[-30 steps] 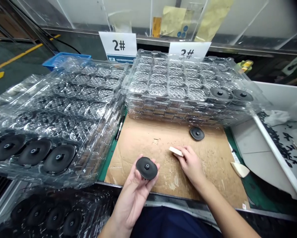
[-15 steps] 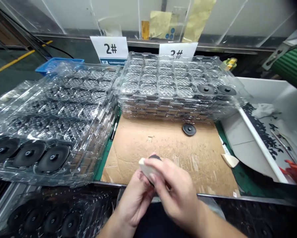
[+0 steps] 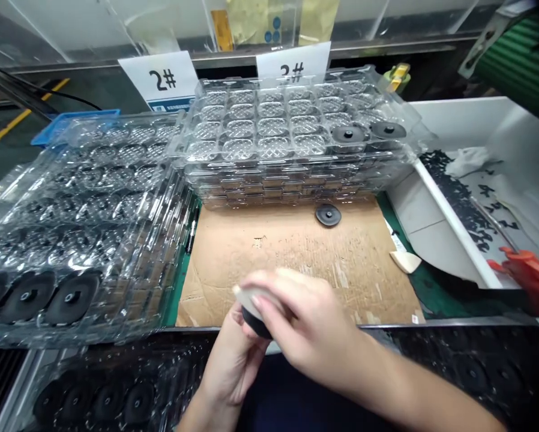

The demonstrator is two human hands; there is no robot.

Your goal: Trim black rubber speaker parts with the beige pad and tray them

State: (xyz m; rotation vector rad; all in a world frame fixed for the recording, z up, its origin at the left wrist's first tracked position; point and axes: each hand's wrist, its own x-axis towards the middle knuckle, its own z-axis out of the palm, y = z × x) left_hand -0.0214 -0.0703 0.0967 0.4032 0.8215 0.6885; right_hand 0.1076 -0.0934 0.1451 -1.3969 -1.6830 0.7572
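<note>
Just over the near edge of the cardboard, my left hand (image 3: 236, 360) closes around a black rounded part (image 3: 255, 324), mostly hidden by the fingers. My right hand (image 3: 303, 312) grips a flat pale grey-white piece (image 3: 252, 300) with a whitish tip and holds it against the top of that part. What the pale piece is, I cannot tell. Another black rounded part (image 3: 328, 215) with a small central stud lies on the cardboard sheet (image 3: 233, 240), beyond my hands.
Clear plastic trays (image 3: 269, 174) are stacked behind the cardboard, two black parts in the top one. More trays (image 3: 116, 240) stand at left. A white bin (image 3: 458, 240) at right contains black scraps and a red-handled tool (image 3: 521, 264). A wedge-shaped cream piece (image 3: 405, 261) lies beside it.
The camera view has shifted, so the surroundings sit further left and mostly higher. Between my hands, more of the black part shows beneath the pale piece. Both hands keep their hold.
</note>
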